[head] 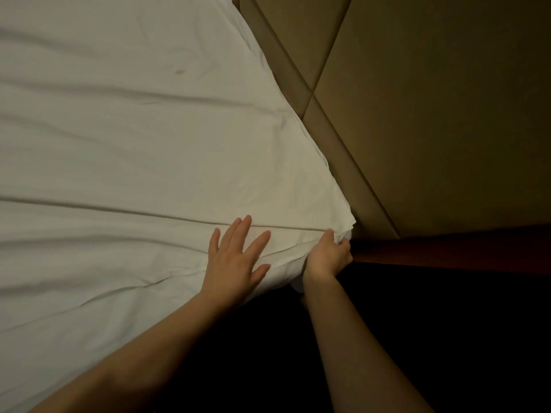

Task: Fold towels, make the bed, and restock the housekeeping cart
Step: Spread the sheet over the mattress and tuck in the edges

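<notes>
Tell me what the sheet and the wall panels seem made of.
The sheet looks like white woven cloth, probably cotton, matte: it lies in long soft creases. The wall panels look padded, covered in tan leather or vinyl, with a faint sheen and sunken seams; which, I cannot tell.

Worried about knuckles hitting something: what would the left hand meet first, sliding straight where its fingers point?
The left hand crosses only wrinkled sheet, then probably the padded headboard; depth unclear.

We see padded wall panels in dull tan, their seams crossing on the diagonal. Below them runs a dark reddish-brown wooden ledge, and beneath it the floor looks almost black. The light is dim.
</notes>
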A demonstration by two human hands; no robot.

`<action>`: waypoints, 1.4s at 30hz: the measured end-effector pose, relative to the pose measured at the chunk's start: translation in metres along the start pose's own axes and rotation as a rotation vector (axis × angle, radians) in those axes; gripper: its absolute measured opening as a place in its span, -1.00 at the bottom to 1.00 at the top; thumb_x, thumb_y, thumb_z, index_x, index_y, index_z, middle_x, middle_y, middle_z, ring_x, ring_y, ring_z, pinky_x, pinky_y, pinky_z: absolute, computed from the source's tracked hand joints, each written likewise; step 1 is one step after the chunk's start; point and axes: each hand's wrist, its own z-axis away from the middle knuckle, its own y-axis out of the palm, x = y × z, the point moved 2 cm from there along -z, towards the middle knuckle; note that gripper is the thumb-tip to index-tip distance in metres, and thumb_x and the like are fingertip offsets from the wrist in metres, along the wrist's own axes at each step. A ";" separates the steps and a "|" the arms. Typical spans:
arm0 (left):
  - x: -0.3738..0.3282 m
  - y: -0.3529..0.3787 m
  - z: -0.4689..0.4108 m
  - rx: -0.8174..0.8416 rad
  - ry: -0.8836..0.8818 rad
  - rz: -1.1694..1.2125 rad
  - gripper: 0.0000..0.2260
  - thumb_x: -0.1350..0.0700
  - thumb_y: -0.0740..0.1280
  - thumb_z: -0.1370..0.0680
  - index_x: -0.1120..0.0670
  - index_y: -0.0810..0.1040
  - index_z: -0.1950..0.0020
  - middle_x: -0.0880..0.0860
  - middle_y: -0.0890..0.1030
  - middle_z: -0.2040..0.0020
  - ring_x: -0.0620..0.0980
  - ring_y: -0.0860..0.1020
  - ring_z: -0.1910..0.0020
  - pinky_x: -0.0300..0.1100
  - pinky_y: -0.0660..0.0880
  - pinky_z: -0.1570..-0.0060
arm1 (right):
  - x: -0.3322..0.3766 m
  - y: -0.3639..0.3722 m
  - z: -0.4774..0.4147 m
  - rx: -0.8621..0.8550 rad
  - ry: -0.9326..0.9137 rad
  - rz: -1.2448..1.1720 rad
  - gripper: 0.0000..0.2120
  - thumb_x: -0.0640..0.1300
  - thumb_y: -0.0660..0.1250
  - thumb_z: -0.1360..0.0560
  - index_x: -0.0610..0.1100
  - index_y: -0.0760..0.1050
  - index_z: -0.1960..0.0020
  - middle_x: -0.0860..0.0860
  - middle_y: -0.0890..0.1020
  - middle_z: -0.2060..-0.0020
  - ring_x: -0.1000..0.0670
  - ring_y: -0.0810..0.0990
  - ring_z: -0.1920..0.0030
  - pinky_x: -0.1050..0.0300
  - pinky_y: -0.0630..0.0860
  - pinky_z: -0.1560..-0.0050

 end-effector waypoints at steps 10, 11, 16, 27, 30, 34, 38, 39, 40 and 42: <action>0.009 -0.006 -0.003 -0.217 0.045 0.032 -0.78 0.01 0.18 -0.48 0.07 0.53 0.25 0.00 0.51 0.27 0.07 0.47 0.27 -0.13 0.19 0.16 | 0.014 0.003 -0.033 0.025 0.264 -0.175 -0.64 -0.21 0.06 -0.62 -0.25 0.33 -0.39 -0.20 0.40 -0.36 -0.19 0.44 -0.31 0.18 0.46 0.09; 0.010 -0.007 -0.005 -0.204 0.050 0.020 -0.78 0.01 0.18 -0.49 0.06 0.53 0.26 -0.01 0.49 0.32 0.06 0.46 0.32 -0.14 0.19 0.20 | 0.015 0.003 -0.033 0.091 0.231 -0.111 -0.63 -0.20 0.05 -0.63 -0.27 0.31 -0.40 -0.22 0.41 -0.35 -0.20 0.43 -0.32 0.16 0.47 0.07; 0.013 -0.007 -0.006 -0.155 0.119 0.085 -0.77 0.05 0.16 -0.48 0.09 0.52 0.28 0.01 0.48 0.38 0.06 0.45 0.44 -0.21 0.23 0.28 | 0.021 -0.001 -0.030 -0.043 0.090 0.012 -0.68 -0.12 0.24 -0.58 -0.24 0.43 -0.28 -0.17 0.50 -0.25 -0.18 0.55 -0.16 0.05 0.47 -0.03; 0.007 -0.001 -0.007 -0.049 0.281 0.098 -0.82 0.15 0.20 -0.42 0.14 0.49 0.36 0.07 0.43 0.45 0.10 0.40 0.52 -0.22 0.28 0.51 | 0.017 0.002 -0.029 -0.093 -0.063 0.121 -0.71 -0.13 0.25 -0.58 -0.16 0.41 -0.28 -0.17 0.38 -0.30 -0.18 0.51 -0.16 0.01 0.47 -0.11; 0.006 0.002 -0.005 -0.073 0.280 0.104 -0.80 0.16 0.20 -0.44 0.15 0.47 0.37 0.09 0.40 0.46 0.11 0.37 0.52 -0.22 0.21 0.49 | 0.018 0.001 -0.035 -0.105 -0.053 0.160 -0.71 -0.12 0.22 -0.60 -0.24 0.41 -0.27 -0.18 0.40 -0.28 -0.19 0.51 -0.17 0.05 0.43 -0.06; 0.007 0.000 -0.005 -0.069 0.261 0.139 -0.84 0.24 0.23 -0.42 0.18 0.43 0.38 0.10 0.36 0.46 0.11 0.33 0.53 -0.20 0.14 0.47 | 0.022 0.003 -0.042 -0.149 -0.106 0.151 -0.72 -0.09 0.19 -0.61 -0.25 0.44 -0.22 -0.17 0.42 -0.26 -0.18 0.51 -0.16 0.05 0.43 -0.06; 0.003 -0.005 -0.007 0.030 0.253 0.099 -0.84 0.36 0.36 -0.16 0.17 0.43 0.39 0.09 0.37 0.47 0.09 0.33 0.55 -0.23 0.08 0.43 | 0.019 0.007 -0.047 -0.153 -0.030 0.043 -0.72 -0.08 0.23 -0.60 -0.22 0.45 -0.23 -0.17 0.53 -0.20 -0.16 0.53 -0.16 0.14 0.39 0.03; 0.002 -0.005 -0.007 0.065 0.237 0.084 -0.79 0.37 0.38 -0.10 0.16 0.43 0.39 0.09 0.38 0.47 0.09 0.34 0.55 -0.23 0.09 0.44 | 0.019 0.007 -0.046 -0.159 -0.019 0.019 -0.72 -0.08 0.24 -0.60 -0.23 0.45 -0.22 -0.18 0.55 -0.17 -0.15 0.55 -0.14 0.15 0.39 0.04; 0.001 -0.005 -0.007 0.097 0.217 0.067 -0.75 0.37 0.42 -0.06 0.16 0.42 0.40 0.09 0.38 0.47 0.09 0.35 0.56 -0.24 0.10 0.45 | 0.019 0.007 -0.046 -0.169 -0.021 0.017 -0.72 -0.08 0.26 -0.59 -0.23 0.46 -0.21 -0.18 0.57 -0.15 -0.15 0.56 -0.12 0.15 0.40 0.05; -0.001 -0.007 -0.005 0.146 0.183 0.039 -0.69 0.34 0.49 -0.01 0.14 0.43 0.41 0.07 0.39 0.47 0.09 0.37 0.56 -0.26 0.10 0.46 | 0.018 0.007 -0.046 -0.180 -0.037 0.021 -0.73 -0.08 0.27 -0.58 -0.23 0.47 -0.19 -0.18 0.58 -0.12 -0.14 0.57 -0.10 0.14 0.42 0.06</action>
